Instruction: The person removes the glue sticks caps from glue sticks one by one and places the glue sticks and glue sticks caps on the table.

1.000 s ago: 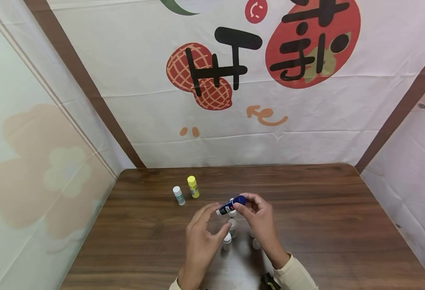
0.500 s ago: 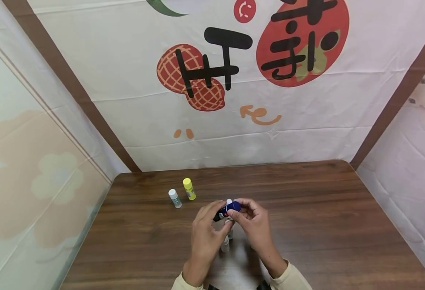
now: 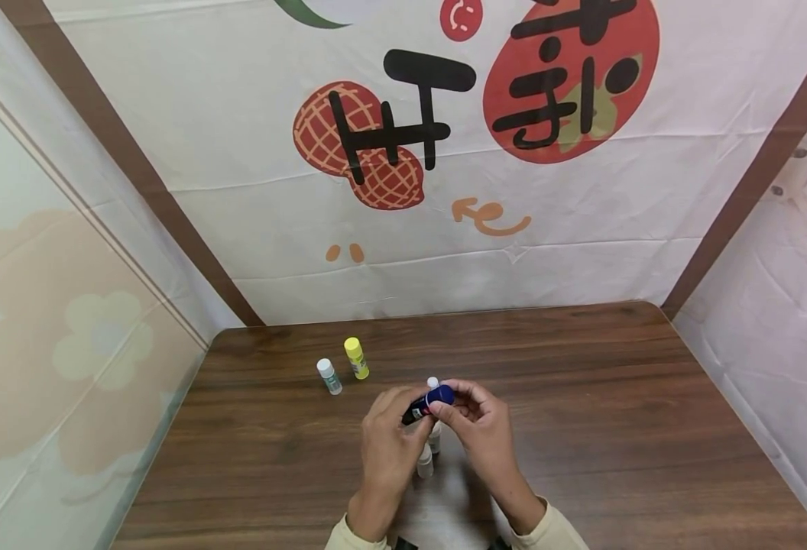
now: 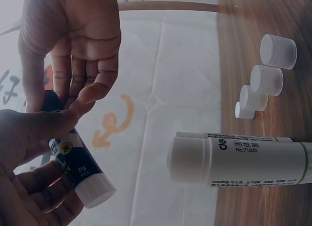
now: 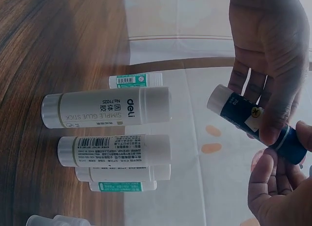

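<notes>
Between my two hands a dark blue glue stick (image 3: 427, 405) with a white base is held tilted above the table. My left hand (image 3: 387, 443) grips its labelled body, thumb across it and white base end sticking out in the left wrist view. The fingers and thumb of my right hand (image 3: 482, 428) pinch the dark blue cap (image 5: 291, 147), which still sits on the stick. Beneath the hands, several white glue sticks (image 5: 105, 109) stand upright on the table, partly hidden by the hands in the head view.
Several small white caps (image 4: 278, 51) stand in a row on the wooden table (image 3: 603, 428). Farther back to the left are a yellow glue stick (image 3: 357, 359) and a white-and-green one (image 3: 329, 376). A printed white cloth (image 3: 252, 290) hangs behind the table.
My left hand, earlier spread beside the glue stick's base end, has closed around its body. The right hand keeps its pinch on the cap. The head view has shifted slightly.
</notes>
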The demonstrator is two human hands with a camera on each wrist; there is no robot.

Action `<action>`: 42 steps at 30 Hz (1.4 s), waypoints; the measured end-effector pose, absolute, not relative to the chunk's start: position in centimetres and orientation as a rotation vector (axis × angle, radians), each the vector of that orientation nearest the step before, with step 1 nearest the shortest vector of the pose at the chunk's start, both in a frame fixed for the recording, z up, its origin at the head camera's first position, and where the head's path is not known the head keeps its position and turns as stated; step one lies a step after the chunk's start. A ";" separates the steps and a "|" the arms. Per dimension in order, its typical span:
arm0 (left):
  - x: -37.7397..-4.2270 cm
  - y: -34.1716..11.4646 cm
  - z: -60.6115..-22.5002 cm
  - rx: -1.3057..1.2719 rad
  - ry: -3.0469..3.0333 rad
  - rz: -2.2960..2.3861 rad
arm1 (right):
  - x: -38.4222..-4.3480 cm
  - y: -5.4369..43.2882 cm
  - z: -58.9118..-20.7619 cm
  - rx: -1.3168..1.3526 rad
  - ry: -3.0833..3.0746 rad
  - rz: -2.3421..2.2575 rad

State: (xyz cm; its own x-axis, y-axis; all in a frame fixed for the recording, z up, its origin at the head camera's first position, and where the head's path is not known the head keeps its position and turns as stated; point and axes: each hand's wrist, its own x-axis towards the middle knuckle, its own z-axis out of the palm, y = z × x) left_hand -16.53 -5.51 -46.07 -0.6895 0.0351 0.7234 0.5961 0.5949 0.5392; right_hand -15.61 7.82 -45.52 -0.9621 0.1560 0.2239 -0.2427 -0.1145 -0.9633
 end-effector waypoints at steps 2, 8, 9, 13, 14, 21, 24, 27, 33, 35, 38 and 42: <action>-16.5 -5.6 -46.0 -0.494 -2.143 -1.059 | -15.6 7.8 -45.5 0.105 -1.896 2.147; -16.4 -5.8 -46.0 -0.503 -2.130 -1.063 | -15.4 7.9 -45.5 0.152 -1.910 2.098; -16.4 -5.9 -46.0 -0.506 -2.126 -1.067 | -15.4 7.9 -45.5 0.171 -1.908 2.085; -16.4 -6.2 -46.0 -0.505 -2.110 -1.074 | -15.3 8.2 -45.2 0.256 -1.887 2.017; -16.4 -6.2 -46.1 -0.501 -2.106 -1.081 | -15.4 8.4 -45.1 0.266 -1.879 2.011; -16.5 -6.8 -46.2 -0.493 -2.090 -1.140 | -15.3 9.6 -44.7 0.192 -1.905 2.014; -16.6 -7.0 -46.3 -0.487 -2.098 -1.151 | -15.3 9.9 -44.9 0.165 -1.917 2.030; -16.6 -7.1 -46.3 -0.475 -2.111 -1.157 | -15.3 10.1 -45.1 0.165 -1.911 2.039; -16.6 -7.2 -46.3 -0.456 -2.126 -1.189 | -15.2 10.2 -45.2 0.159 -1.888 2.061; -16.6 -7.2 -46.4 -0.459 -2.119 -1.209 | -15.2 10.2 -45.3 0.150 -1.884 2.067; -16.6 -7.3 -46.4 -0.455 -2.121 -1.218 | -15.2 10.3 -45.3 0.136 -1.876 2.074; -16.5 -7.4 -46.4 -0.434 -2.137 -1.228 | -15.2 10.5 -45.6 0.122 -1.877 2.064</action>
